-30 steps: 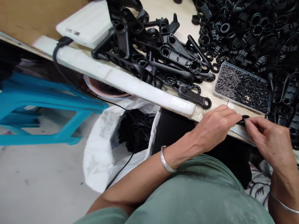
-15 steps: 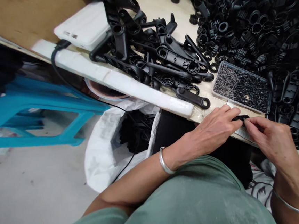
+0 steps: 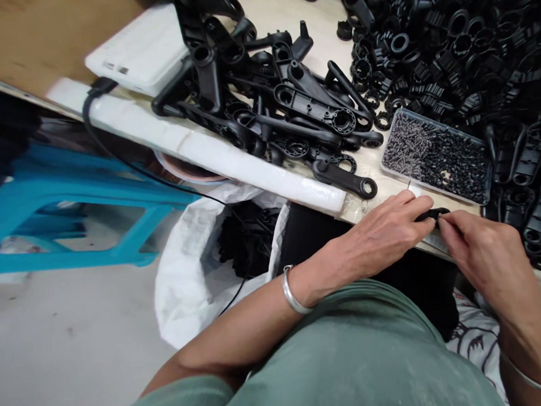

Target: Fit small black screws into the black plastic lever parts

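Observation:
At the table's front edge my left hand (image 3: 393, 224) is closed, its fingertips on a small black plastic part (image 3: 434, 213). My right hand (image 3: 490, 250) pinches the same part from the other side with thumb and fingers. Much of the part is hidden by the fingers, so its exact kind does not show. A thin metal point (image 3: 409, 185) sticks up just behind my left fingers. Right behind both hands lies a clear plastic box (image 3: 440, 189) with tiny silver springs (image 3: 405, 144) on its left and small black pieces (image 3: 460, 158) on its right.
Black plastic crank-like arms (image 3: 314, 107) are heaped on the left of the table. Black rings and sleeves (image 3: 455, 41) pile up at the back right. A white device (image 3: 139, 53) with a cable rests near the foam-covered edge (image 3: 199, 149). A blue stool (image 3: 60, 183) and white sack (image 3: 178, 287) stand below.
The view has shifted slightly. My right hand has turned a little at the wrist, with its fingertips still at the black part; my left hand keeps its hold.

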Available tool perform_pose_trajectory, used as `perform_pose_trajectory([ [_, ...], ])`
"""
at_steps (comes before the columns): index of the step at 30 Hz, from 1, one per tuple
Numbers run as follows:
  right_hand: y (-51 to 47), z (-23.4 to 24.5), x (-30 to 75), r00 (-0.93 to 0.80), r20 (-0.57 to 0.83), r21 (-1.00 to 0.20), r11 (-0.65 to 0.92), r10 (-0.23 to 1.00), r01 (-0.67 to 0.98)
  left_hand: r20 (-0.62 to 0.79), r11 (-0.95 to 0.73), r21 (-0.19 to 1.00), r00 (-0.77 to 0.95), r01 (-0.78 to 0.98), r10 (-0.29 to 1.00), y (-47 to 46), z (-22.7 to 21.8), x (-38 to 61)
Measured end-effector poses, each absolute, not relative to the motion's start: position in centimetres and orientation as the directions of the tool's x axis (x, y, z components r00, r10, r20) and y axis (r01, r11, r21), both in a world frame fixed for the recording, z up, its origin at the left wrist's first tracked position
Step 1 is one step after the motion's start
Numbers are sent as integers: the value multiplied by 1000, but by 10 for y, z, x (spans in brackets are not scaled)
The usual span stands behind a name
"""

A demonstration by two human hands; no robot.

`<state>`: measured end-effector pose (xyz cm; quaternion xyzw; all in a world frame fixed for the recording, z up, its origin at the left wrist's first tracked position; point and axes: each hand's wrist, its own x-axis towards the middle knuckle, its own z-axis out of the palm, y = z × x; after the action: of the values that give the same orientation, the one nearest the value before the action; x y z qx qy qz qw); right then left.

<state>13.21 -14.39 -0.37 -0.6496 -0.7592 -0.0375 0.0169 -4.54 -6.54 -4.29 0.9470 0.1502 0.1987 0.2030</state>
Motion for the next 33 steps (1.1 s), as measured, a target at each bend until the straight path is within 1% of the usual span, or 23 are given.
perform_pose_trajectory([
  [4, -145, 1, 120, -159, -33, 283, 161, 987, 946, 359, -880, 444, 865, 171, 349, -65, -47, -46],
  [6, -145, 4, 114, -170, -81, 378, 188, 982, 906, 366, -872, 463, 861, 160, 352, -64, -47, -47],
  [8, -144, 6, 112, -172, -123, 436, 209, 977, 875, 377, -873, 465, 859, 149, 347, -63, -47, -47],
  [9, -143, 6, 112, -166, -141, 442, 212, 976, 872, 382, -879, 454, 860, 144, 339, -62, -47, -47],
  [10, -142, 6, 114, -164, -154, 422, 215, 974, 881, 384, -889, 436, 865, 139, 324, -62, -47, -46],
  [12, -141, 4, 120, -167, -147, 329, 207, 975, 921, 377, -910, 390, 877, 142, 298, -62, -46, -45],
  [15, -139, -1, 131, -166, -97, 166, 180, 981, 970, 353, -932, 328, 896, 152, 271, -62, -43, -43],
  [17, -137, -2, 137, -143, -77, 97, 150, 987, 984, 335, -939, 307, 906, 154, 258, -62, -41, -42],
  [19, -137, -1, 140, -118, -57, -10, 118, 991, 993, 315, -937, 303, 910, 171, 268, -62, -40, -41],
  [21, -139, -1, 143, -60, -42, -181, 52, 997, 982, 310, -927, 320, 903, 194, 296, -63, -42, -41],
  [23, -146, -2, 145, 76, -34, -368, -83, 997, 926, 342, -908, 366, 878, 204, 335, -65, -48, -40],
  [25, -154, -6, 147, 265, -47, -542, -248, 963, 803, 429, -880, 430, 813, 200, 394, -68, -56, -40],
  [27, -162, -12, 146, 422, -78, -720, -344, 903, 602, 532, -855, 483, 713, 189, 458, -73, -63, -39],
  [29, -168, -17, 142, 494, -132, -870, -340, 859, 358, 616, -840, 514, 606, 175, 503, -78, -68, -38],
  [30, -169, -19, 139, 509, -158, -919, -315, 846, 239, 645, -834, 526, 561, 167, 519, -81, -69, -37],
  [31, -169, -21, 135, 512, -183, -949, -287, 839, 132, 665, -828, 538, 525, 157, 531, -84, -69, -37],
  [33, -167, -23, 127, 495, -227, -970, -239, 838, -41, 682, -813, 566, 475, 137, 555, -89, -68, -36],
])
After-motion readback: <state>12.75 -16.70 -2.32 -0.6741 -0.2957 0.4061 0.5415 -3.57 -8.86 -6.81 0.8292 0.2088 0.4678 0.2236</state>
